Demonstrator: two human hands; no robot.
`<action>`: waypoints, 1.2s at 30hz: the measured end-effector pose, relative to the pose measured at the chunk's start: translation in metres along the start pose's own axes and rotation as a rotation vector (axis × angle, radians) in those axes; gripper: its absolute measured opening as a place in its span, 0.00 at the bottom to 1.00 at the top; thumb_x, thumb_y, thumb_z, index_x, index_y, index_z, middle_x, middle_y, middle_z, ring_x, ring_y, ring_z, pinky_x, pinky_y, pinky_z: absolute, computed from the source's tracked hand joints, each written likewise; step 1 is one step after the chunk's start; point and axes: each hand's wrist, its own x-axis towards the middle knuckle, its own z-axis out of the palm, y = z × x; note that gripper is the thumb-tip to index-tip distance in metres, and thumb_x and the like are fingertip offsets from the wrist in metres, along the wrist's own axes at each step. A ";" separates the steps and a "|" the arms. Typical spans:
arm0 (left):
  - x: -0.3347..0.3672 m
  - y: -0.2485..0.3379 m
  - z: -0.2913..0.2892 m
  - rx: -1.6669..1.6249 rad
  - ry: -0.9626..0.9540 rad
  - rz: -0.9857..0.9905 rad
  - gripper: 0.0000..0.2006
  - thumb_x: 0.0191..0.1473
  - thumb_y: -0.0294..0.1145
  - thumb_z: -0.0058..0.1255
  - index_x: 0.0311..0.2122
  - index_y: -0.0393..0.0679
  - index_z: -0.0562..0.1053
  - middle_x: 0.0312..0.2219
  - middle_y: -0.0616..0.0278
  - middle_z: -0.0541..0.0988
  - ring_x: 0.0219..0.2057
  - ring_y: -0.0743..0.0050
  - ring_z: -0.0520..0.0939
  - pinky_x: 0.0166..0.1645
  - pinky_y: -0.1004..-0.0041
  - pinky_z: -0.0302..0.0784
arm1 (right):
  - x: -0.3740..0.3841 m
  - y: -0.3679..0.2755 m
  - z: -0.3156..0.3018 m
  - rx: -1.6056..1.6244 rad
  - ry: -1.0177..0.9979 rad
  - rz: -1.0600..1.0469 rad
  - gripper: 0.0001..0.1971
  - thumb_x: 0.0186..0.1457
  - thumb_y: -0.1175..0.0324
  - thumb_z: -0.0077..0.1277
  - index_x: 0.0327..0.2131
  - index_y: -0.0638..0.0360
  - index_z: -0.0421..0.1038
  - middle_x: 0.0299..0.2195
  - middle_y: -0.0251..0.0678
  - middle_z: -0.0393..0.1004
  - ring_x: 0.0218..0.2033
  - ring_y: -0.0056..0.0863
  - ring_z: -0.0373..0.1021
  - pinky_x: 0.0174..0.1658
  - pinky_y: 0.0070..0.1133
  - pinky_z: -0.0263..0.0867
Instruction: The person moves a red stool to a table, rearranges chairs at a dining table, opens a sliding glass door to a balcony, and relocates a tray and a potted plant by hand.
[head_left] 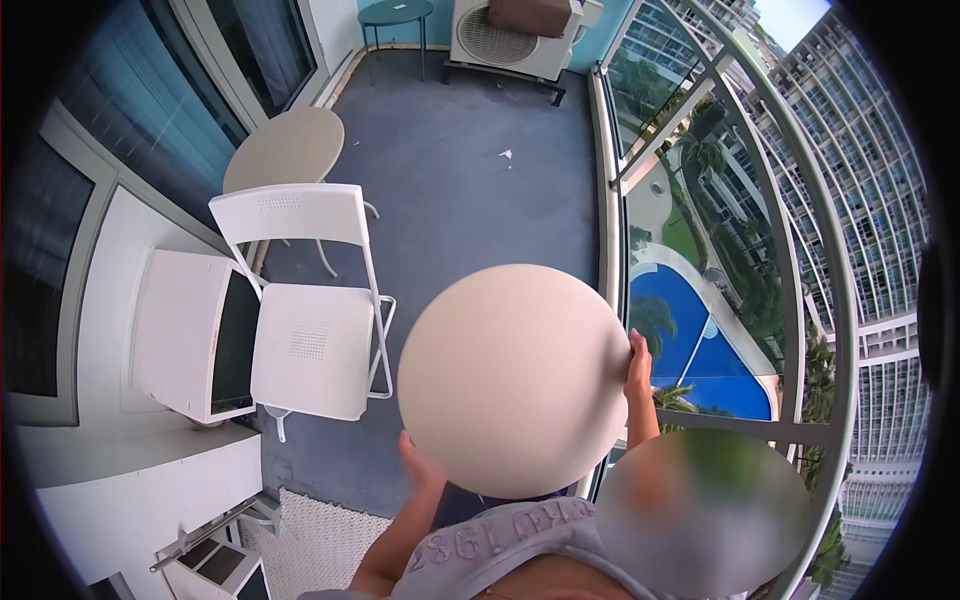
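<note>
A large round cream tabletop is in front of my body, its smooth face turned up toward me. My left hand grips its lower left rim, with the fingers partly hidden behind the edge. On the right rim, my right hand is closed around the edge beside the glass railing. Whatever is under the disc, legs or frame, is hidden from view. A white folding chair stands unfolded just left of the tabletop, apart from it.
Behind the chair stands a round beige table. A white cabinet is against the left wall. At the far end are a green side table and an outdoor air-conditioner unit. A metal-and-glass railing bounds the right side. A blurred oval covers the lower right.
</note>
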 end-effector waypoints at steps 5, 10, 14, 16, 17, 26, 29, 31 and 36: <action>0.098 0.002 0.083 -0.006 -0.156 -0.042 0.23 0.52 0.46 0.25 0.43 0.40 0.65 0.37 0.59 0.70 0.39 0.63 0.72 0.44 0.67 0.66 | 0.075 -0.052 0.013 0.055 0.011 -0.019 0.25 0.45 0.47 0.43 0.28 0.66 0.70 0.25 0.34 0.68 0.27 0.23 0.63 0.33 0.19 0.58; 0.212 0.004 0.174 0.007 -0.128 0.015 0.22 0.52 0.47 0.26 0.39 0.40 0.66 0.36 0.60 0.71 0.38 0.66 0.72 0.43 0.69 0.67 | 0.146 -0.136 0.087 0.130 -0.008 -0.081 0.28 0.42 0.42 0.40 0.23 0.62 0.70 0.18 0.31 0.67 0.20 0.22 0.62 0.28 0.18 0.57; 0.285 0.020 0.279 0.041 -0.205 -0.051 0.24 0.52 0.48 0.23 0.42 0.40 0.65 0.39 0.60 0.70 0.42 0.64 0.70 0.46 0.66 0.63 | 0.210 -0.196 0.135 0.166 0.005 -0.115 0.28 0.44 0.44 0.40 0.26 0.64 0.70 0.21 0.33 0.69 0.23 0.23 0.63 0.30 0.17 0.58; 0.316 0.024 0.325 0.095 -0.189 -0.033 0.24 0.51 0.48 0.24 0.42 0.40 0.65 0.39 0.59 0.70 0.43 0.64 0.69 0.47 0.67 0.63 | 0.248 -0.223 0.156 0.193 -0.006 -0.097 0.27 0.45 0.45 0.40 0.29 0.65 0.69 0.23 0.34 0.69 0.26 0.23 0.64 0.34 0.17 0.58; 0.327 0.029 0.358 0.117 -0.167 -0.009 0.25 0.51 0.49 0.24 0.42 0.39 0.65 0.40 0.59 0.70 0.43 0.64 0.69 0.47 0.67 0.63 | 0.269 -0.233 0.168 0.207 0.004 -0.093 0.27 0.45 0.45 0.40 0.29 0.65 0.69 0.23 0.34 0.69 0.26 0.23 0.64 0.34 0.17 0.58; 0.493 0.003 0.563 0.202 -0.187 0.025 0.27 0.51 0.51 0.26 0.46 0.39 0.63 0.42 0.57 0.68 0.45 0.62 0.68 0.49 0.66 0.61 | 0.501 -0.324 0.265 0.295 -0.004 -0.065 0.29 0.44 0.43 0.38 0.25 0.66 0.70 0.20 0.33 0.69 0.22 0.24 0.64 0.31 0.16 0.58; 0.531 -0.002 0.627 0.144 -0.185 -0.003 0.26 0.51 0.51 0.27 0.43 0.38 0.65 0.40 0.58 0.70 0.43 0.64 0.70 0.46 0.67 0.64 | 0.580 -0.343 0.292 0.264 0.051 -0.124 0.30 0.44 0.42 0.37 0.25 0.66 0.71 0.19 0.33 0.70 0.23 0.24 0.65 0.32 0.16 0.59; 0.580 -0.001 0.647 0.096 -0.131 0.015 0.25 0.51 0.50 0.29 0.40 0.38 0.67 0.37 0.59 0.71 0.40 0.66 0.72 0.44 0.69 0.67 | 0.615 -0.365 0.324 0.188 -0.123 -0.031 0.29 0.47 0.45 0.37 0.32 0.68 0.69 0.29 0.37 0.71 0.30 0.25 0.66 0.37 0.18 0.60; 0.730 -0.036 0.691 0.338 -0.027 0.038 0.27 0.48 0.52 0.36 0.38 0.33 0.67 0.35 0.55 0.73 0.35 0.68 0.73 0.38 0.70 0.67 | 0.717 -0.390 0.367 0.233 -0.190 0.063 0.31 0.42 0.40 0.36 0.27 0.64 0.69 0.28 0.37 0.71 0.32 0.30 0.66 0.39 0.23 0.60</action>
